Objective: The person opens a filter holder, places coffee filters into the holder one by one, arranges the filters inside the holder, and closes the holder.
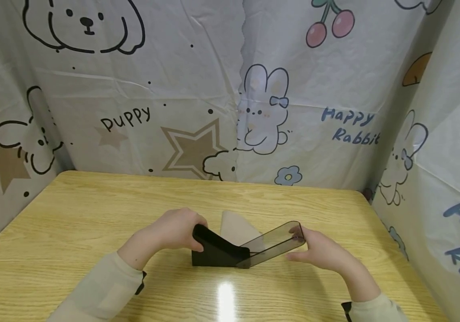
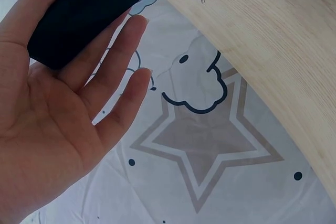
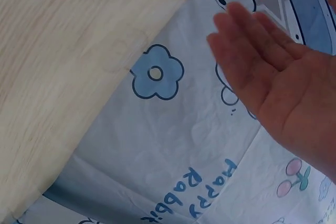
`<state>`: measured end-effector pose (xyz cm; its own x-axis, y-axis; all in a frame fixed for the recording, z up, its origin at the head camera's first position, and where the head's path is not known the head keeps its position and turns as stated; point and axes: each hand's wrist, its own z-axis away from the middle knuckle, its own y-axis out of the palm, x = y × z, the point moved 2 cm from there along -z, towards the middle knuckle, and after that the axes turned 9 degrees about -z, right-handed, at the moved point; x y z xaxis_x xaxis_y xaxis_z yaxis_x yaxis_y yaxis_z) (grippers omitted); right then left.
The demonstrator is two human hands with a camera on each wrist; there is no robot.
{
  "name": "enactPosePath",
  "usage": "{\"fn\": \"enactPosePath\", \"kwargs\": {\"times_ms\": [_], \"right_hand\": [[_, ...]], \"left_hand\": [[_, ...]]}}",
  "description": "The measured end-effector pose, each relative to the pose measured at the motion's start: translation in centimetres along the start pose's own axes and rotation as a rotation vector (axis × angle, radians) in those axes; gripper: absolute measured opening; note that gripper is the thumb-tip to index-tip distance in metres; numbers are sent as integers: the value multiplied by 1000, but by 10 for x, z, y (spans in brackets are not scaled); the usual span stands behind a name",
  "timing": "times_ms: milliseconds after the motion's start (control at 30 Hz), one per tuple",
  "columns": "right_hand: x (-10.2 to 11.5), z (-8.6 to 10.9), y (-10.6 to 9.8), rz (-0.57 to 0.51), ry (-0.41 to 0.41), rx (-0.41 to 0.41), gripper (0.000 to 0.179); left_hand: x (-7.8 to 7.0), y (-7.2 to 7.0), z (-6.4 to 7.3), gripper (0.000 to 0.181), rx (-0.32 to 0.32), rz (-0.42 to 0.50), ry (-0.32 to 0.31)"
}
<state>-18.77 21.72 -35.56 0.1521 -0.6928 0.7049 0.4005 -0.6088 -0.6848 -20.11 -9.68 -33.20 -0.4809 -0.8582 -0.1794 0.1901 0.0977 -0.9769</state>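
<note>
A black wedge-shaped holder (image 1: 218,252) stands on the table, its smoky see-through lid (image 1: 272,239) tilted up to the right from its low end. My left hand (image 1: 177,228) grips the holder's tall end between thumb and index finger. In the left wrist view the other fingers (image 2: 113,72) extend loosely below its dark body (image 2: 79,19). At the raised end of the lid is my right hand (image 1: 322,252), fingertips behind the clear plastic and thumb apart below. The right wrist view shows its fingers (image 3: 252,51) mostly straight. Behind the holder lies a beige paper piece (image 1: 236,226), partly hidden.
The wood-grain table (image 1: 105,214) extends around the hands, with a bright reflection near its front. A white printed cloth (image 1: 198,80) hangs behind the table and along both sides.
</note>
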Motion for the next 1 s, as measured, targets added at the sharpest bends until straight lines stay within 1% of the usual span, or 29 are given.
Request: {"fn": "enactPosePath", "kwargs": {"times_ms": [67,167,233,333,400,467,600,667,833,1000], "right_hand": [[-2,-3,4,66,-32,19,77],[-3,-10,14,182,-118,34,91],[-4,-16,22,268,-177,45,96],[-4,-23,37,365,-222,93,99],[-5,-27,45,390,-220,141,97],[-6,-28,51,401,-192,185,95],[-7,-28,56,399,-138,218,94],[-8,-28,56,406,-134,213,93],[-10,-28,53,447,-153,182,90],[-15,-28,48,438,-149,154,91]], "left_hand": [[1,-1,0,39,1,-10,-1],[1,-1,1,40,-2,-26,-2],[1,-1,1,40,-6,-36,2],[1,0,0,38,-10,-33,0],[1,0,1,37,-12,-28,-1],[0,0,1,37,-13,-25,-4],[-1,1,0,37,-14,-25,-7],[0,1,0,37,-14,-23,-11],[0,2,0,37,-7,-7,-15],[1,2,0,36,-6,-1,-11]]}}
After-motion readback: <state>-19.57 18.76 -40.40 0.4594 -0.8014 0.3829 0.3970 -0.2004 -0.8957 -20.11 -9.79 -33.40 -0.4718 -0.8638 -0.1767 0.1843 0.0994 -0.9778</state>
